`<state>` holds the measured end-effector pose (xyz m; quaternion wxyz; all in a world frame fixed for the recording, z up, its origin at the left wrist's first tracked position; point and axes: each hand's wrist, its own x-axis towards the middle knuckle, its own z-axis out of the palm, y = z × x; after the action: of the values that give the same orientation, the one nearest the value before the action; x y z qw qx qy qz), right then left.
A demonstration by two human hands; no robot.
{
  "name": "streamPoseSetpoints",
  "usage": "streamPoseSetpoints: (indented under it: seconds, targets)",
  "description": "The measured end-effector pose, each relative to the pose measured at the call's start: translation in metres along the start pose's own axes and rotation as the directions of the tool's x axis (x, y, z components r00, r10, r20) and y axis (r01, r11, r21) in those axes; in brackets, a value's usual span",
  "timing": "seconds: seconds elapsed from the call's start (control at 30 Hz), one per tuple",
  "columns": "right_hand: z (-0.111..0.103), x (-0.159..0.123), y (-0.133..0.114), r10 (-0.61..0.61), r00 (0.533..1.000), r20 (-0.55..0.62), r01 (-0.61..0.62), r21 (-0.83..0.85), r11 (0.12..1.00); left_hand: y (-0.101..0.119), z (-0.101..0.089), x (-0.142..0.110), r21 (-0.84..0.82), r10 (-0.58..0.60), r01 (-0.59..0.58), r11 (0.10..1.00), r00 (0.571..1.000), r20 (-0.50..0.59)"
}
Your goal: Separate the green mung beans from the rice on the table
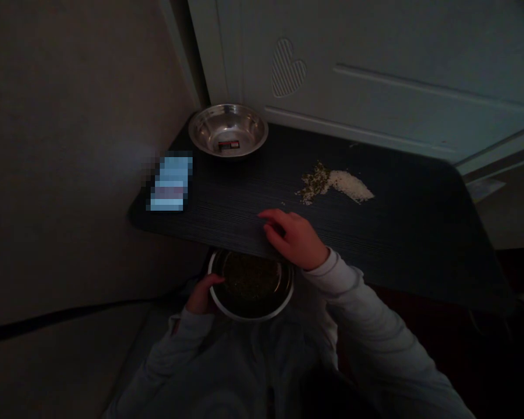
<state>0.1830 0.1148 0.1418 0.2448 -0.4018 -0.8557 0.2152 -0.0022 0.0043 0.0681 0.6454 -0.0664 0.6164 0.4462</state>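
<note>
While the room is dim, a steel bowl with dark greenish grain inside shows clearly, held just below the near edge of the tabletop, its far rim tucked under that edge. Left hand grips the bowl's left rim, fingers curled closed around it, thumb on the rim. Right hand rests on the tabletop right at the near edge, directly above the bowl; fingers loosely bent and slightly spread, tips on the surface, holding nothing. Whether any grains lie under the fingers cannot be told. Pale grey sleeves on both arms.

Further in, toward the far edge and right of centre, a small mixed pile: greenish grains on its left touching white rice on its right, well apart from the right hand. An empty second steel bowl with a sticker in its bottom sits at the far left corner. A blurred-out flat item lies by the left edge, near that bowl. White panelled door with a heart cutout stands behind the far edge.
</note>
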Motion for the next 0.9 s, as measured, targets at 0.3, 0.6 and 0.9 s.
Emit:
streamPoseSetpoints:
  seconds: [0.3, 0.6, 0.9]
  targets:
    - [0.001, -0.016, -0.010, -0.019, 0.996, 0.084, 0.015, 0.050, 0.999, 0.000, 0.003, 0.001, 0.037, -0.009, 0.009, 0.999, 1.000, 0.009]
    - [-0.020, -0.022, 0.020, 0.151, 0.963, -0.225, -0.140, 0.063, 0.988, 0.001, 0.012, -0.005, 0.053, -0.071, 0.073, 0.996, 0.997, -0.044]
    - [-0.026, 0.002, 0.042, 0.187, 0.919, -0.348, -0.298, -0.301, 0.906, 0.002, 0.021, -0.015, 0.081, -0.041, 0.038, 0.996, 0.999, 0.035]
